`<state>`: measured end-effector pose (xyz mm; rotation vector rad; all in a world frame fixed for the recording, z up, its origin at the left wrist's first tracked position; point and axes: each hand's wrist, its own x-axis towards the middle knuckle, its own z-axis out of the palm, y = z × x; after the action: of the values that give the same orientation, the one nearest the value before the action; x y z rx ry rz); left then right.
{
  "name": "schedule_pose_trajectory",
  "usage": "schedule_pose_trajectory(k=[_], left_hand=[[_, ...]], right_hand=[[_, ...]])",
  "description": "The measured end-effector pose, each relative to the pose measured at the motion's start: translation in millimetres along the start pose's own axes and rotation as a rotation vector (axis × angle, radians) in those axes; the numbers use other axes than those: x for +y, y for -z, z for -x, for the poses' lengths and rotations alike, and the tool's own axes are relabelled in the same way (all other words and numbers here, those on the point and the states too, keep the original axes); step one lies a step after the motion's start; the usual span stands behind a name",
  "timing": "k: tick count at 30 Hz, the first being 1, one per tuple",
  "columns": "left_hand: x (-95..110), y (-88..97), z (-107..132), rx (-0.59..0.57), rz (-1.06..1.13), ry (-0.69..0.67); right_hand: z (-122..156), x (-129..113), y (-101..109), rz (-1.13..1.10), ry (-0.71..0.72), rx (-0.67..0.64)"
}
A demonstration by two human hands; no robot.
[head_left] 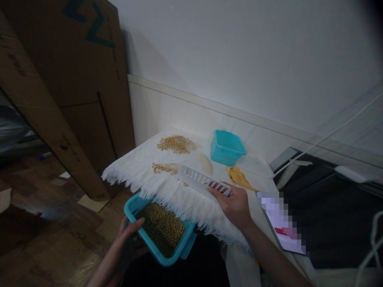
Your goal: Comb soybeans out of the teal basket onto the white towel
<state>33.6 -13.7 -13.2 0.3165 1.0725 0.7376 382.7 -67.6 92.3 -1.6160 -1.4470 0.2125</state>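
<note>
My left hand [130,230] grips the rim of a blue plastic container [163,258], thumb over the edge. The container is tilted below the table's fringed edge and holds many yellowish beans [166,223]. In my right hand [235,204] is a white slotted plastic strip [196,184], held by its right end low over the white tablecloth [191,203]. A small bean pile [163,168] lies near the strip's far end. A larger bean pile [175,144] rests farther back on the cloth.
A second blue container [227,149] stands at the back of the table. A yellow limp item [241,178] lies before it. To the right is a partly blurred flat panel [281,227]. Tall cardboard boxes [86,99] stand left, and a white wall [239,52] rises behind.
</note>
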Motion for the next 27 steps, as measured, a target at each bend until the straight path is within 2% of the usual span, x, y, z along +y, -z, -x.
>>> schedule_pose_trajectory(k=[7, 12, 17, 21, 27], left_hand=[[-11, 2.8, -14, 0.071, -0.042, -0.076], [-9, 6.6, -19, 0.085, -0.018, -0.049], [-6, 4.8, -14, 0.039, -0.018, -0.044], [-5, 0.2, -8, 0.067, -0.016, -0.044], [-2, -4.7, -1, 0.064, -0.008, -0.055]], right_hand=[[4, -5, 1, -0.054, -0.02, -0.03], [7, -5, -5, -0.103, -0.035, 0.032], [-2, 5, -1, -0.146, -0.011, -0.042], [-6, 9, 0, -0.175, -0.017, -0.081], [-4, -1, -10, -0.22, -0.006, -0.048]])
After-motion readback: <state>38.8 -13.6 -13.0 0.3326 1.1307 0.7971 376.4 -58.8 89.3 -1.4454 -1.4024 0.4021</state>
